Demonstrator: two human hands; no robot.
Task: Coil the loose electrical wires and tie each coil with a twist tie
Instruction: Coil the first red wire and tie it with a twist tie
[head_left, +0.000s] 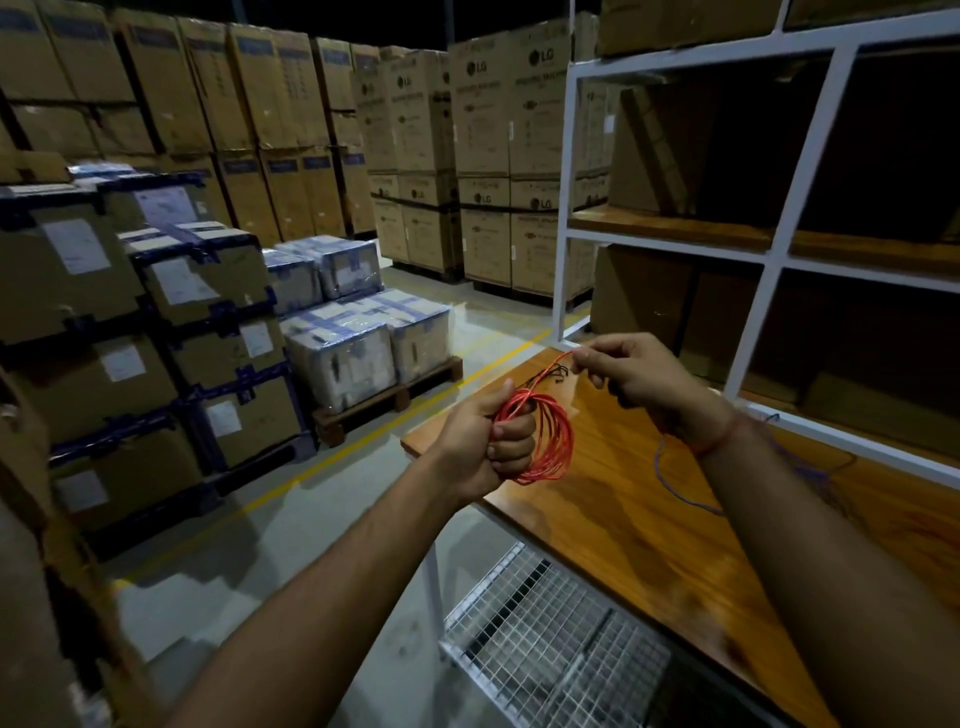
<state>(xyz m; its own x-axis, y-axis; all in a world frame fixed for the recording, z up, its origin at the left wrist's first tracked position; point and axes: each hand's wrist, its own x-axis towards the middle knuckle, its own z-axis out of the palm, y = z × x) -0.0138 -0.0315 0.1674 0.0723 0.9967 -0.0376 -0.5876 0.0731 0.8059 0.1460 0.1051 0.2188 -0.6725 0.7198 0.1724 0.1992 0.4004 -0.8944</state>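
My left hand (485, 439) grips a coil of red wire (548, 441) above the left end of the wooden table (623, 519). The coil hangs in several loops to the right of my fist. One red strand runs up from the coil to my right hand (631, 371), which pinches its free end between thumb and fingertips. A small bunch of black twist ties (553, 373) lies on the table just beyond the coil. A loose blue wire (675, 483) trails over the table under my right forearm.
A white metal shelf rack (789, 171) holding cardboard boxes stands behind the table. A wire mesh shelf (550, 639) sits below the tabletop. Wrapped cartons on a pallet (374, 332) and tall box stacks (483, 156) fill the floor to the left and behind.
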